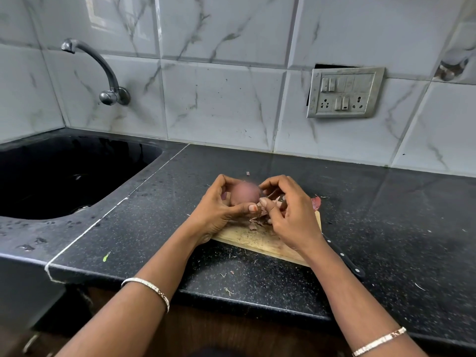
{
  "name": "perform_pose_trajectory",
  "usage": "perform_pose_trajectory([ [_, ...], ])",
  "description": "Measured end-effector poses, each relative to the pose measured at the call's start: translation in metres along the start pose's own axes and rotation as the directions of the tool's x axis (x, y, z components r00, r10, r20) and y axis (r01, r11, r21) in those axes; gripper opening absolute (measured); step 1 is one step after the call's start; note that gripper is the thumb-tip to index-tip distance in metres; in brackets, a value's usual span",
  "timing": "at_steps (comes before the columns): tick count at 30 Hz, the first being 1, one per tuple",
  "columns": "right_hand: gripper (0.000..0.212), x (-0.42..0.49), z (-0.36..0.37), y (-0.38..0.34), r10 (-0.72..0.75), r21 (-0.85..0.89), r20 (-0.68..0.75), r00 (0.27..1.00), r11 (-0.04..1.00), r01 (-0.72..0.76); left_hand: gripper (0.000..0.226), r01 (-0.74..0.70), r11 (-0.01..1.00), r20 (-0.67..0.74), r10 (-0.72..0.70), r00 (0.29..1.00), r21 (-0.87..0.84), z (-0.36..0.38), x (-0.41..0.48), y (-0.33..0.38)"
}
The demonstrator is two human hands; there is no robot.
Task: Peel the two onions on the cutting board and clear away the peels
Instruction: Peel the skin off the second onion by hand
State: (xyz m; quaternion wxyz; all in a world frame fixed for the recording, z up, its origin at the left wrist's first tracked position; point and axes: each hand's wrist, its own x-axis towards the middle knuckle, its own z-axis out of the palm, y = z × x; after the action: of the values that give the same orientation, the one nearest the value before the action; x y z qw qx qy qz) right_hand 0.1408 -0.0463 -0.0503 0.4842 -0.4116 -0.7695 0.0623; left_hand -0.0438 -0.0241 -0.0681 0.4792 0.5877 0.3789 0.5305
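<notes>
My left hand [219,204] grips a pinkish onion [244,193] just above the wooden cutting board [260,242]. The onion looks blurred. My right hand [288,212] is close against it on the right, and its thumb and fingers pinch a strip of brown peel [262,208] at the onion's lower side. Loose peel scraps [256,224] lie on the board below the hands. A second red onion [316,202] shows only as a sliver behind my right hand.
A black-handled knife [345,258] lies along the board's right edge on the dark counter [386,228]. A black sink [64,176] with a wall tap [103,73] sits to the left. Small peel bits dot the counter's front. A switch panel [343,92] hangs on the tiled wall.
</notes>
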Motion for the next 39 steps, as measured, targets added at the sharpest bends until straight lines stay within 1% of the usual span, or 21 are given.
perform_pose_trajectory([
  [4,0.017,0.001,0.0,-0.001,-0.015,0.02,0.016,1.0,1.0,0.014,0.067,-0.011,1.0,0.049,0.01,0.999,0.01,-0.001,0.0,0.001],
  [8,0.011,0.002,0.0,0.002,-0.013,0.025,0.023,1.0,1.0,0.013,0.069,-0.007,1.0,0.083,0.006,0.997,0.016,-0.001,-0.002,0.004],
  [14,0.008,0.003,-0.002,0.007,0.022,0.062,0.018,1.0,0.998,-0.023,0.069,-0.012,0.998,0.11,0.006,0.994,0.056,-0.001,-0.003,0.006],
  [19,0.007,0.002,-0.001,0.009,0.032,0.053,0.062,0.998,0.998,-0.035,0.066,0.005,0.999,0.137,-0.011,0.991,0.043,-0.002,-0.003,0.006],
  [24,0.006,0.002,0.0,0.01,0.028,0.021,0.093,0.995,0.999,-0.03,0.059,0.013,0.999,0.143,-0.019,0.99,0.043,-0.002,-0.002,0.005],
  [27,0.007,0.001,0.002,0.01,0.015,-0.028,0.12,0.993,1.0,-0.012,0.058,0.015,1.0,0.121,-0.014,0.993,-0.005,-0.001,-0.002,0.005],
  [29,0.012,0.0,0.003,0.01,0.012,-0.056,0.131,0.991,0.998,-0.005,0.057,0.017,0.999,0.094,-0.013,0.996,-0.04,-0.001,-0.001,0.004],
  [30,0.012,0.0,0.003,0.009,0.012,-0.049,0.117,0.993,0.999,-0.007,0.056,0.02,0.998,0.088,-0.015,0.996,-0.052,-0.001,-0.001,0.004],
  [32,0.003,0.002,0.001,0.008,0.014,-0.014,0.063,0.998,1.0,-0.013,0.052,0.026,0.998,0.087,-0.02,0.996,-0.063,-0.002,0.0,0.003],
  [33,0.004,0.002,-0.001,0.007,0.021,0.002,0.037,0.999,1.0,-0.021,0.05,0.028,0.998,0.089,-0.022,0.996,-0.062,-0.002,0.0,0.003],
  [34,0.01,0.002,-0.003,0.006,0.035,0.025,0.022,0.999,0.999,-0.035,0.049,0.032,0.998,0.091,-0.026,0.996,-0.063,-0.002,0.001,0.003],
  [36,0.017,0.002,-0.004,0.004,0.068,0.081,0.021,0.997,0.994,-0.07,0.048,0.04,0.997,0.103,-0.032,0.994,-0.073,-0.002,0.0,0.003],
  [39,0.014,0.002,-0.004,0.004,0.055,0.061,0.015,0.998,0.997,-0.056,0.052,0.04,0.995,0.126,-0.028,0.992,-0.093,-0.002,0.0,0.006],
])
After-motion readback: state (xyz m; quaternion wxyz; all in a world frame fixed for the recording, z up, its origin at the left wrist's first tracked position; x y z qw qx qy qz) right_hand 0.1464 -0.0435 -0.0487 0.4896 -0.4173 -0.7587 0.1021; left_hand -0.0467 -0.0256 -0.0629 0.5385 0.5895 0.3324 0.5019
